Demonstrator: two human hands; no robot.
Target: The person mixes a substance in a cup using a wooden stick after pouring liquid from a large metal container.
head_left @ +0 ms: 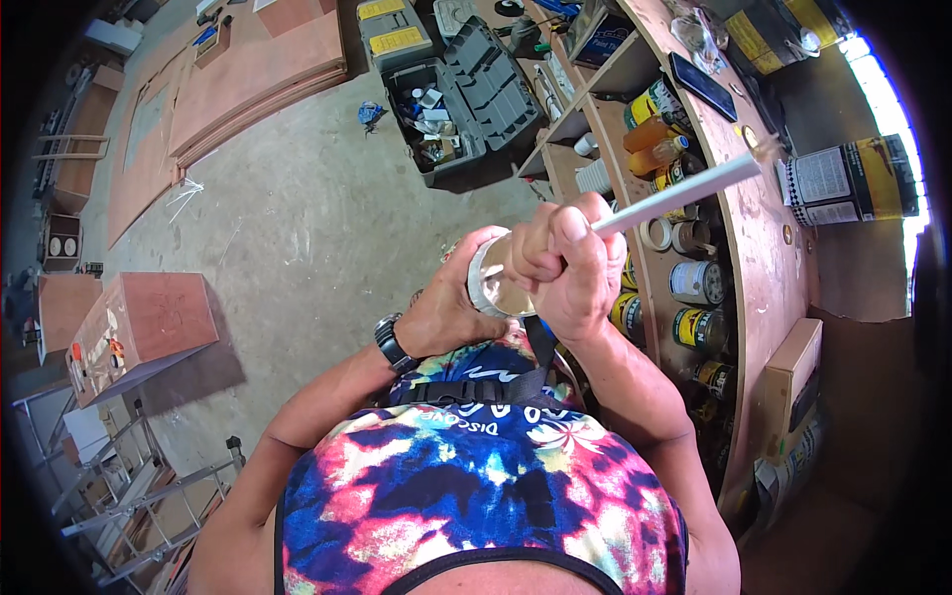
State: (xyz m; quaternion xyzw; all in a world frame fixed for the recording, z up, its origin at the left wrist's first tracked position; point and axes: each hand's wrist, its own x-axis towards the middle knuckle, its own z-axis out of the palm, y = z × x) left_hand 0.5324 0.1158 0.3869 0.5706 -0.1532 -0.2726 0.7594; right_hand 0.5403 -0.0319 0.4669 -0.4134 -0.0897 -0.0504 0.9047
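Observation:
My left hand (446,309) is wrapped round the side of a round, pale-rimmed container (483,288) in front of my chest. Beige stuff shows inside its mouth. Over that mouth my right hand (573,268) is closed in a fist and hides part of it. The fist grips a long, pale grey stick (679,196) that slants up to the right, toward the wooden shelf unit. A brownish blur sits by the stick's far end; I cannot make out whether it belongs to it. Whatever the fist covers at its lower side is hidden.
On my right, a wooden shelf unit (746,297) holds several paint tins (697,283), amber bottles (656,156) and a phone (702,87). An open toolbox (428,171) lies on the floor ahead. Wooden panels (253,89), a wooden box (164,322) and a metal ladder (149,506) are leftward.

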